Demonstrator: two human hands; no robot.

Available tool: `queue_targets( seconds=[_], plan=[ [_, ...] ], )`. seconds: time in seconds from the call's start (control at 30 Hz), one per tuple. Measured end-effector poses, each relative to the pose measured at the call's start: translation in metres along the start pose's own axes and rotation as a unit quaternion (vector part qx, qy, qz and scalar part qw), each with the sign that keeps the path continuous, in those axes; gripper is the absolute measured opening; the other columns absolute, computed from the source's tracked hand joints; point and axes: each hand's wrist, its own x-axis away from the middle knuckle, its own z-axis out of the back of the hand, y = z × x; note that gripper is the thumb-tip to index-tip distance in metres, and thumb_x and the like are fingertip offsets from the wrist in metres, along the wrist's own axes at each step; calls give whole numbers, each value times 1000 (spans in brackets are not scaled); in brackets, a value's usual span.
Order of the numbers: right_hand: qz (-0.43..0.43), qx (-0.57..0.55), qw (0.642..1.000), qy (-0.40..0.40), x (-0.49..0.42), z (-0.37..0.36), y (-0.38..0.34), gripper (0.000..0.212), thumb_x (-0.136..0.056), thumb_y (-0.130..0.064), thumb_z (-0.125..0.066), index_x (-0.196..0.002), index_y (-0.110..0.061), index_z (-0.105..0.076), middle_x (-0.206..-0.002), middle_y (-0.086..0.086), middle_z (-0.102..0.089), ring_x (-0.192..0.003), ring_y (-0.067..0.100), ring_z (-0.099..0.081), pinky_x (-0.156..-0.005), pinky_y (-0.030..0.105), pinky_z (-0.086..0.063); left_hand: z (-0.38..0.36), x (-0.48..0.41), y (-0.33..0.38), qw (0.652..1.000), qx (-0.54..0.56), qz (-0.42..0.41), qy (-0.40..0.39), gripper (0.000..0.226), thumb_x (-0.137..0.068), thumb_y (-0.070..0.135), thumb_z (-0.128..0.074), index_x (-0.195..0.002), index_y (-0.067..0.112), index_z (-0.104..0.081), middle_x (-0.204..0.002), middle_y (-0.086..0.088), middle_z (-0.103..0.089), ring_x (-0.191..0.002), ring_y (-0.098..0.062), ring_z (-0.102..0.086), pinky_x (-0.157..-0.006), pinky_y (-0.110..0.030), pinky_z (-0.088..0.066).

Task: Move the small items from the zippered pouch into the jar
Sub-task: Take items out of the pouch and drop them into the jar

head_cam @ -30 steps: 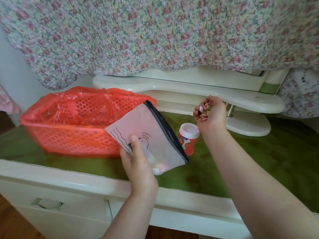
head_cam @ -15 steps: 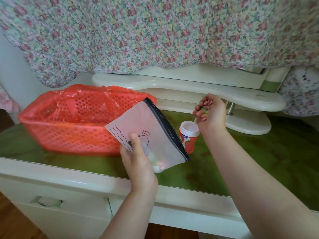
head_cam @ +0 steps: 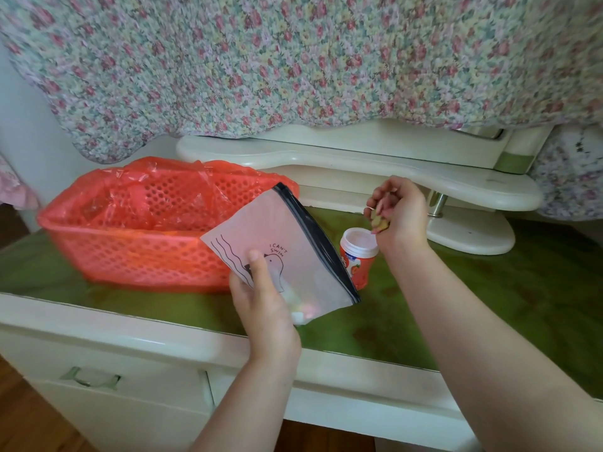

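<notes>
A frosted zippered pouch (head_cam: 290, 256) with a dark zip edge and a bird drawing is held tilted above the green table top, gripped at its lower left by my left hand (head_cam: 264, 308). A few pale small items (head_cam: 305, 313) show through its bottom corner. A small red-and-white jar (head_cam: 357, 252) stands open on the table just right of the pouch. My right hand (head_cam: 396, 212) hovers directly over the jar's mouth, fingers curled down around several small items (head_cam: 378, 221) that poke out below the fingertips.
A red mesh basket (head_cam: 137, 252) lined with red plastic stands at the left, behind the pouch. A cream mirror stand (head_cam: 359, 168) runs along the back, draped with a floral cloth (head_cam: 293, 60). The cream drawer front (head_cam: 98, 380) is below the table edge.
My right hand has turned over and dropped from above the jar to just over its mouth, with the small items now pointing down. The pouch and left hand have held still.
</notes>
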Motion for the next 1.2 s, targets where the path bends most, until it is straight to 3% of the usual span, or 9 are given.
queue_targets(
  seconds=[0.1,0.57,0.77,0.9,1.03,1.13,1.2],
  plan=[
    [0,-30,1000,1,1,0,1,32,-85,-15,-48,-53,-15,-47,-43,-4,-49,-46,14,-45,-49,23,-38,0,0,0,1000,0,-3,3,35,-90,36,-49,-120,18,-52,-107,10,-66,-102,-10,-63,-91,-33,-50],
    [54,59,994,-75,9,-4,-1,33,-91,-20,-43,-59,-15,-51,-43,-6,-51,-49,15,-46,-51,26,-40,0,-2,0,1000,-14,-1,-4,37,-90,37,-49,-122,18,-51,-115,4,-65,-106,-13,-63,-95,-39,-50],
    [136,162,969,-129,24,-4,-9,27,-85,-1,-45,-64,-15,-55,-52,-3,-51,-49,13,-49,-50,23,-43,1,-2,0,1000,-23,1,-3,38,-90,38,-49,-123,20,-50,-119,3,-64,-108,-13,-62,-97,-40,-49],
    [159,281,924,-206,47,-2,-15,29,-82,9,-48,-72,-14,-62,-59,2,-55,-48,8,-53,-49,18,-44,3,-3,-1,999,-30,-2,-23,35,-90,39,-47,-123,25,-49,-120,6,-62,-109,-11,-60,-96,-36,-47],
    [150,398,850,-310,68,3,-20,28,-82,10,-53,-71,-12,-66,-49,-8,-61,-44,2,-56,-45,14,-46,4,1,-2,998,-34,-5,-44,31,-91,37,-46,-120,29,-48,-116,11,-61,-105,-4,-59,-83,-21,-46],
    [145,538,755,-346,71,5,-12,30,-81,8,-47,-76,-9,-70,-44,-16,-59,-41,-1,-51,-44,11,-45,5,2,-3,998,-39,0,-47,33,-91,39,-45,-122,28,-48,-121,7,-61,-109,-8,-59,-89,-26,-45],
    [158,613,689,-352,69,4,-4,32,-75,7,-41,-78,-6,-70,-51,-11,-61,-47,-2,-46,-50,16,-45,6,2,-3,997,-49,6,-53,35,-91,40,-45,-124,29,-46,-123,6,-60,-112,-11,-57,-95,-31,-44]
  ],
)
